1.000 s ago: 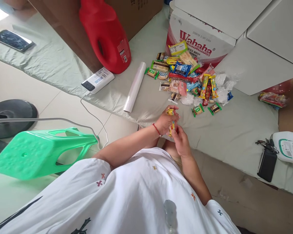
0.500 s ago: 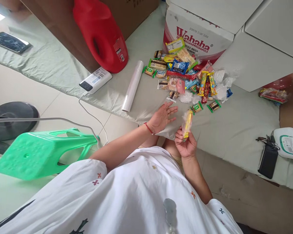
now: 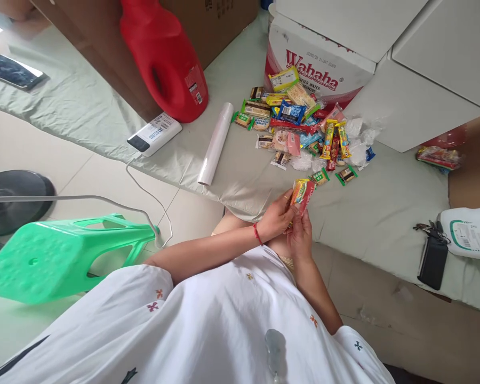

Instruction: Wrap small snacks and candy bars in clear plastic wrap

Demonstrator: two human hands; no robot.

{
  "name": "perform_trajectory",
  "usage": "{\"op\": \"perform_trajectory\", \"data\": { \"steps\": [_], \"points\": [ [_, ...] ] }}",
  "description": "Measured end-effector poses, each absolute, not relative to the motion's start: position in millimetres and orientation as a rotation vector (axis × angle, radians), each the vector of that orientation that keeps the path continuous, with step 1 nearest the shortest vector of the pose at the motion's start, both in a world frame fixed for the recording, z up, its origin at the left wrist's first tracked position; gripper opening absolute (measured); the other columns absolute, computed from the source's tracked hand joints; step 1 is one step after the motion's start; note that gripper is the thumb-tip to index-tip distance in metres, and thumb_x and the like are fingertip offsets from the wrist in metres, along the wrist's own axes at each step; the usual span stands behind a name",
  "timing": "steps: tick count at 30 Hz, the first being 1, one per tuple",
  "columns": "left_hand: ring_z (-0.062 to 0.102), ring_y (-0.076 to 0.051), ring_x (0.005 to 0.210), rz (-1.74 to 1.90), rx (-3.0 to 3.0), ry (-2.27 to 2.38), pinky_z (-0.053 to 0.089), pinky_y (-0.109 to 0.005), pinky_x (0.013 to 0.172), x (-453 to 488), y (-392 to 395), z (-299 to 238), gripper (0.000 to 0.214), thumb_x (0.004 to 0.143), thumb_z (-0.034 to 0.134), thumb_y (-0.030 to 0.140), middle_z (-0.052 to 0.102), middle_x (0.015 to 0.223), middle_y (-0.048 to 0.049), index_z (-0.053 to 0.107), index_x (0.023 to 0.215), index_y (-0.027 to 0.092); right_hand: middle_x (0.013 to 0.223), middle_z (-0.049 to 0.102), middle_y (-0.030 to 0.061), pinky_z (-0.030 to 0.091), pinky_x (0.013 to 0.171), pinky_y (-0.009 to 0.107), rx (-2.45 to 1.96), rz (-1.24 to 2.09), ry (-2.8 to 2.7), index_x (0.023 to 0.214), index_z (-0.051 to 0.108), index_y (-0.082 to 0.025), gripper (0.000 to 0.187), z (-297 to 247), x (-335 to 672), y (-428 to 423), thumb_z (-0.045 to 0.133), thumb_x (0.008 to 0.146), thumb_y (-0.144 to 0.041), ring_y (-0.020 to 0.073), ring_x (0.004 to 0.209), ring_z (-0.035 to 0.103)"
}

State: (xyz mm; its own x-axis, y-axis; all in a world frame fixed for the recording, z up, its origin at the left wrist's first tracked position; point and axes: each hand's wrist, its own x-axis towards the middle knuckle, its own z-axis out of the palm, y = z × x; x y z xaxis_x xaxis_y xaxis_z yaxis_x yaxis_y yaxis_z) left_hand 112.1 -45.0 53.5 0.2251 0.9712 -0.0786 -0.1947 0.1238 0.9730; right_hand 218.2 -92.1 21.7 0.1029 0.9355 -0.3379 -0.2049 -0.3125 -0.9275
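Both my hands meet just over the near edge of a pale green sheet (image 3: 384, 213). My left hand (image 3: 275, 217), with a red cord at the wrist, and my right hand (image 3: 301, 234) are closed together on a small bundle of wrapped snack bars (image 3: 302, 192), red, yellow and orange. A heap of several wrapped snacks (image 3: 304, 128) lies on the sheet a short way beyond my hands. A roll of clear plastic bags (image 3: 215, 144) lies to the left of the heap.
A red jug (image 3: 166, 53) and a power bank (image 3: 154, 133) with a cable lie at the left. A Wahaha carton (image 3: 316, 64) stands behind the heap. A green stool (image 3: 64, 256), a phone (image 3: 12, 72), a black pouch (image 3: 432, 261) and a white bottle (image 3: 470, 232) are around.
My left hand, open and flat half a second ago, has come back to my right hand. Both now grip the snack bars, which my right hand alone held up before.
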Motion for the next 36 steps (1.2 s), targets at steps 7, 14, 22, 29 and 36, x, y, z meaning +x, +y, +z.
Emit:
{"op": "perform_trajectory", "data": {
  "steps": [7, 14, 22, 29, 36],
  "points": [
    [0.028, -0.027, 0.158, 1.057, 1.248, 0.933, 0.011, -0.046, 0.133, 128, -48, 47, 0.036, 0.098, 0.060, 0.049, 0.052, 0.158, -0.0084, 0.075, 0.119, 0.024, 0.111, 0.070, 0.0013, 0.038, 0.043, 0.019, -1.241, 1.352, -0.606, 0.131, 0.061, -0.033, 0.057, 32, 229, -94, 0.073, 0.084, -0.061, 0.0097, 0.065, 0.058],
    [0.053, -0.028, 0.140, 0.953, 0.836, 0.819, 0.045, -0.044, 0.113, 126, -43, 49, 0.055, 0.094, 0.065, 0.057, 0.048, 0.160, -0.0093, 0.062, 0.141, 0.028, 0.071, 0.051, -0.0051, 0.014, 0.025, 0.014, -0.872, 1.606, -0.349, 0.100, 0.065, -0.025, 0.037, 36, 270, -83, 0.069, 0.088, -0.059, 0.0057, 0.044, 0.027],
    [0.063, -0.023, 0.114, 1.093, 0.948, 1.047, 0.049, -0.031, 0.094, 123, -42, 53, 0.035, 0.090, 0.073, 0.037, 0.065, 0.127, -0.0108, 0.072, 0.122, 0.021, 0.067, 0.050, -0.0063, 0.018, 0.027, 0.014, -0.982, 1.635, -0.380, 0.096, 0.062, -0.024, 0.046, 25, 260, -82, 0.061, 0.091, -0.069, 0.0042, 0.039, 0.027],
    [0.066, -0.020, 0.101, 1.018, 0.815, 0.927, 0.049, -0.028, 0.090, 135, -40, 53, 0.048, 0.072, 0.087, 0.028, 0.074, 0.108, -0.0053, 0.072, 0.116, 0.019, 0.104, 0.069, 0.0086, 0.056, 0.073, 0.034, -1.541, 1.028, -1.095, 0.116, 0.062, -0.023, 0.052, 19, 245, -90, 0.055, 0.094, -0.069, 0.0221, 0.092, 0.067],
    [0.061, -0.013, 0.068, 0.874, 0.316, 0.656, 0.048, -0.028, 0.072, 113, -28, 47, 0.027, 0.061, 0.074, 0.014, 0.067, 0.076, 0.0001, 0.070, 0.087, 0.015, 0.139, 0.061, 0.0165, 0.048, 0.108, 0.047, -1.486, 0.921, -1.524, 0.146, 0.049, -0.022, 0.065, 19, 252, -90, 0.067, 0.093, -0.053, 0.0296, 0.128, 0.058]
  ]
}}
